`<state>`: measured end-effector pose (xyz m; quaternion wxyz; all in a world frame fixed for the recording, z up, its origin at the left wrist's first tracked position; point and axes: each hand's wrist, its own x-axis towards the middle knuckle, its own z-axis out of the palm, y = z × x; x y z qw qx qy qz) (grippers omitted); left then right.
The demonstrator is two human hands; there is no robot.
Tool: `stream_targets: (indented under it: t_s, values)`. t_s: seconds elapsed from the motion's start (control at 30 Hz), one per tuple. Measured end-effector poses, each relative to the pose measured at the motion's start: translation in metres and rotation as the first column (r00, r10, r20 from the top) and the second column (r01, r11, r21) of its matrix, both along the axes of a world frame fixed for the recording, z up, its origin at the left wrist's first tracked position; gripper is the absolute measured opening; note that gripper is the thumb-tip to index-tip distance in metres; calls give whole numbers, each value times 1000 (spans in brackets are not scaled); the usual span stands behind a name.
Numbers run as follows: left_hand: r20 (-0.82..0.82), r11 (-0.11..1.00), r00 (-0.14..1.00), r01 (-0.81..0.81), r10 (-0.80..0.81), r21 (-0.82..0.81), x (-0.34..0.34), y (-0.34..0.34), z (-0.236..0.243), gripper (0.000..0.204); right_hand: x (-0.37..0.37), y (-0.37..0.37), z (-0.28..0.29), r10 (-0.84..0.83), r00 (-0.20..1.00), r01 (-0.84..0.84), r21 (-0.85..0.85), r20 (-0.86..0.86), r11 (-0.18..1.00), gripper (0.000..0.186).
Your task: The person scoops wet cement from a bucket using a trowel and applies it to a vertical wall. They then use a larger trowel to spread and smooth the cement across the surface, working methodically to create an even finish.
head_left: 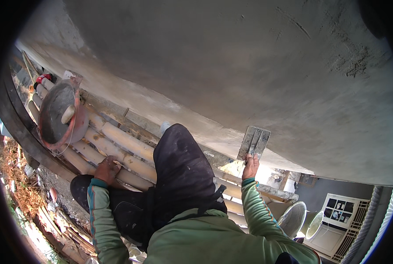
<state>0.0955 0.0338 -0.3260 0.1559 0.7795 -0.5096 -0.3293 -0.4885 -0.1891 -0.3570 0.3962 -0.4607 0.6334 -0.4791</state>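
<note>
My right hand (250, 167) grips a flat, plaster-caked rectangular float (258, 138) against the grey plastered wall (271, 61). My left hand (107, 169) is lower left, beside my bent dark-trousered leg, fingers curled around a small pale thing too small to make out, over the bamboo poles (128, 163) beneath me. At the left, on the poles, stands a red, cement-stained bucket (85, 121) with a wire handle and a pale rounded thing (68, 113) inside.
A dark curved beam (20, 125) edges the bamboo platform on the left, with rubble and brown debris (18, 176) below. At the lower right are grey buckets (292, 218), white rope (362, 226) and, below, a white panelled door (333, 233).
</note>
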Motion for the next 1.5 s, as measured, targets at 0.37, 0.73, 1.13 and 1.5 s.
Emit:
stream_targets:
  t_s: [0.37,0.73,1.13,1.5]
  values:
    - [259,992,958,125,-119,-7,9,23,-18,40,-39,-90,-55,65,736,-199,-123,-674,972,34]
    - [-288,926,887,-378,361,-7,-1,27,-33,41,-85,-47,-91,173,609,-170,86,-774,982,41]
    - [-134,991,982,-135,134,2,12,28,-37,44,-82,-72,-90,331,390,-45,342,-859,939,43]
    - [32,996,998,-50,48,76,1,16,-24,43,-71,-77,-97,240,441,-33,251,-865,967,43]
